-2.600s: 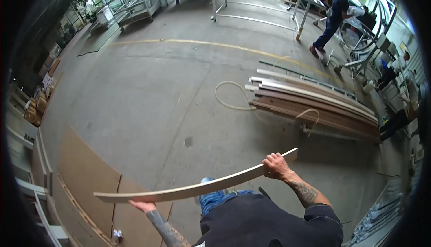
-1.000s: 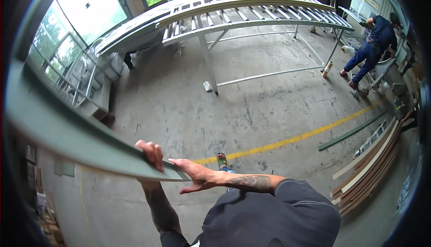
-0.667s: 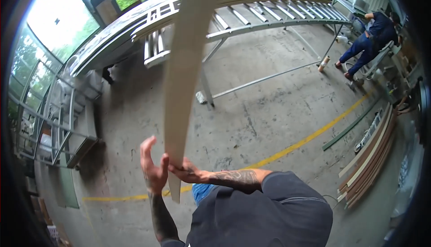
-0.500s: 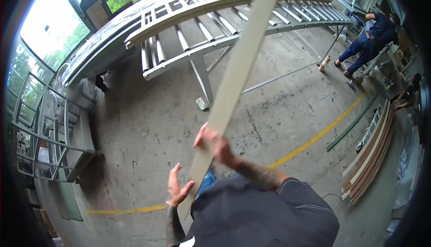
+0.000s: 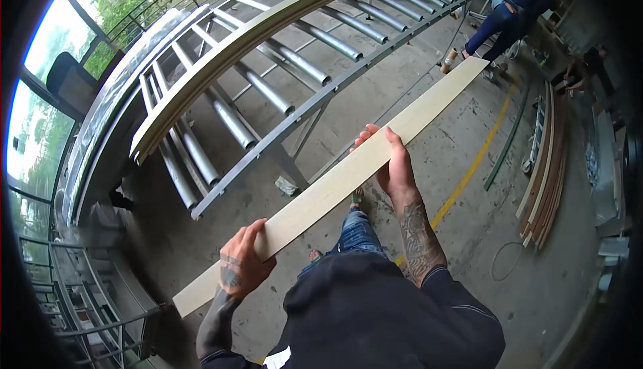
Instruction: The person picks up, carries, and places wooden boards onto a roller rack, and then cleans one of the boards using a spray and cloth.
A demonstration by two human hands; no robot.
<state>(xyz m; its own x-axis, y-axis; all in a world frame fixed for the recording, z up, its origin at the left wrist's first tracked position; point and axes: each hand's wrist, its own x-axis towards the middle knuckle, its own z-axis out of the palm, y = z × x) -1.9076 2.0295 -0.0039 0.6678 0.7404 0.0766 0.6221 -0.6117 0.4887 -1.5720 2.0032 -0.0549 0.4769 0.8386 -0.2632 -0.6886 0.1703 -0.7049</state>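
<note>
A long, flat, pale board [image 5: 321,198] lies slantwise across the front of my body, its far end up to the right and its near end down to the left. My left hand [image 5: 244,260] is wrapped round it near the lower end, fingers over the top edge. Farther up, my right hand [image 5: 395,161] grips it from below, with the thumb on its upper face and the fingertips showing past the far edge. Both hands hold the board clear of the floor, in front of the roller conveyor.
The metal roller conveyor [image 5: 288,111] carries long pale strips [image 5: 221,50] along its length. A person in dark clothes [image 5: 512,10] bends at the far right. Several brown and pale strips [image 5: 544,174] lie on the floor at right. A metal frame rack [image 5: 100,302] stands at left.
The board has swung from steep to a flatter slant, its far end moving right and down. My left hand, open beside it before, now grips it. I have come closer to the conveyor.
</note>
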